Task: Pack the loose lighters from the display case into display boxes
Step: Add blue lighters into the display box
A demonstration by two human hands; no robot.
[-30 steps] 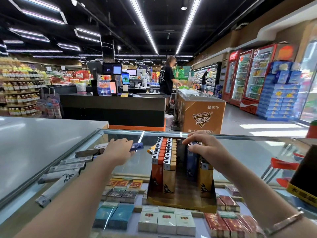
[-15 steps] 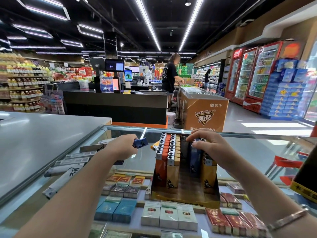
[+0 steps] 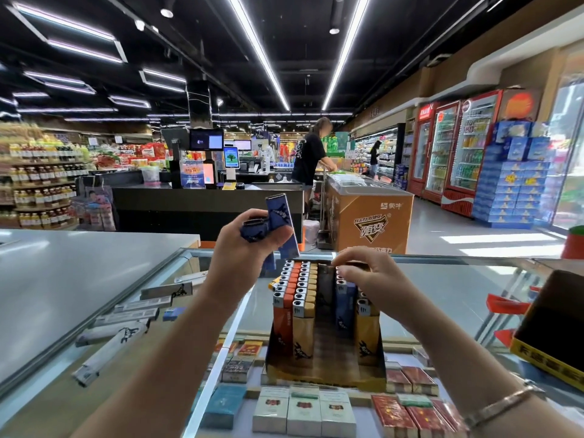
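Lighters (image 3: 295, 290) stand in neat rows inside a box (image 3: 325, 371) on the glass case (image 3: 442, 289). The rows on the left side of the box are orange and tan. The rows on the right are blue and tan, and the middle lane is bare. The left hand (image 3: 245, 248) is up above the box, with its fingers curled round some blue lighters (image 3: 278, 227). One of them pokes up past the fingers. The right hand (image 3: 368, 276) is bent over the back of the right rows. Its fingertips (image 3: 343, 271) are close together and touch the tops of the lighters there. More loose ones (image 3: 123, 324), gray and one blue, lie on the glass to the left. Small packs (image 3: 303, 412) sit under the glass. A bracelet (image 3: 502, 403) is on the right wrist.
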